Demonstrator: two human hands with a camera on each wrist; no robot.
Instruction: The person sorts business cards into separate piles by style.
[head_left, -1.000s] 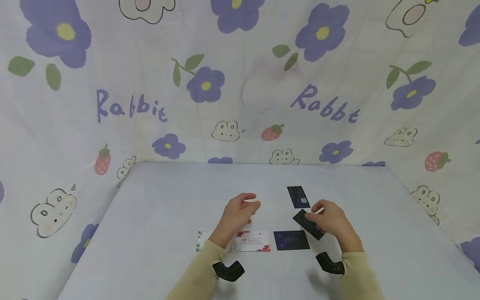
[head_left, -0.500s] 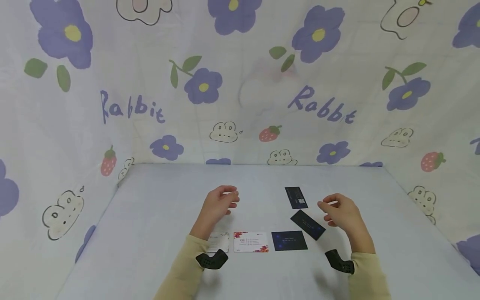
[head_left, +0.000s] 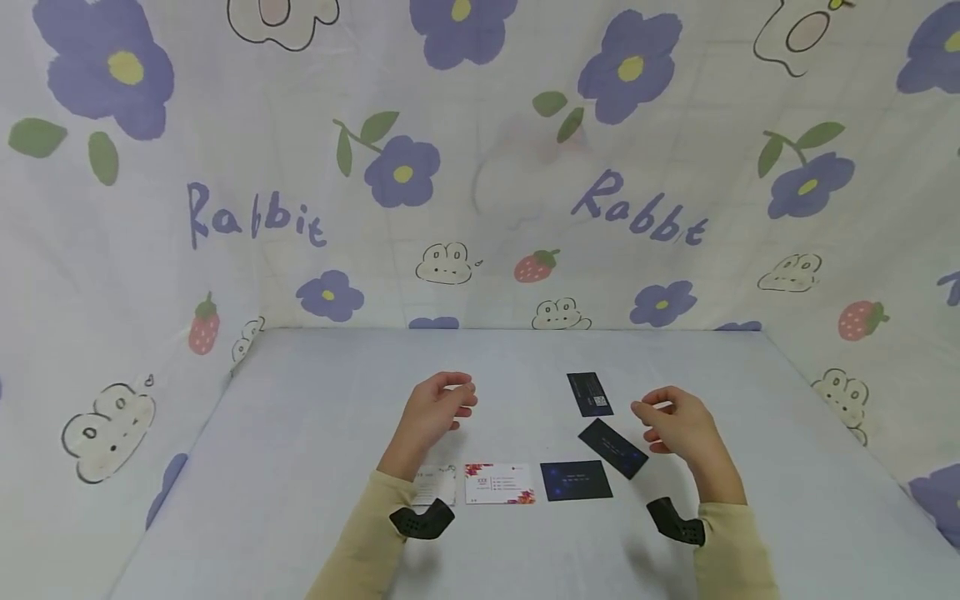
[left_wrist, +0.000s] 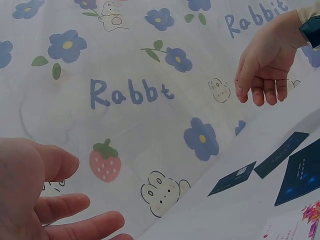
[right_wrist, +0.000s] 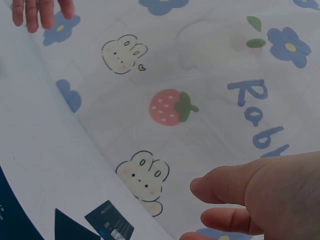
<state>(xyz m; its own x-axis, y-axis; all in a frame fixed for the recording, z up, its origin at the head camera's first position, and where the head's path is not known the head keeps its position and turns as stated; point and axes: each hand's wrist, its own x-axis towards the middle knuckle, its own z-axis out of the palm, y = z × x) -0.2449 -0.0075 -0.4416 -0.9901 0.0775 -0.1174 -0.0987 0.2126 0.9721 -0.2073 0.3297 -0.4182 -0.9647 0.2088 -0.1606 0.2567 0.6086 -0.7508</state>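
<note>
My left hand [head_left: 430,417] hovers above the table, relaxed and holding nothing, its forearm partly covering a white card with leaf print [head_left: 441,482]. To the right in that row lie a white card with red flowers [head_left: 500,484] and a dark blue business card [head_left: 576,481]. A second dark card [head_left: 612,448] lies slanted, close to the blue card's upper right corner. Farther back is a third dark card with a QR code [head_left: 590,394]. My right hand [head_left: 686,429] hangs beside the slanted card, apart from it, fingers loosely bent around nothing.
A pale cloth covers the table [head_left: 322,392]. Behind it and along both sides hangs a curtain [head_left: 480,167] printed with flowers, rabbits and strawberries. Each wrist carries a black device, one on the left [head_left: 422,520] and one on the right [head_left: 675,522].
My right hand has let go of the slanted dark card and moved off to the right. My left hand has drawn away to the left. Over the last half second both stay nearly still.
</note>
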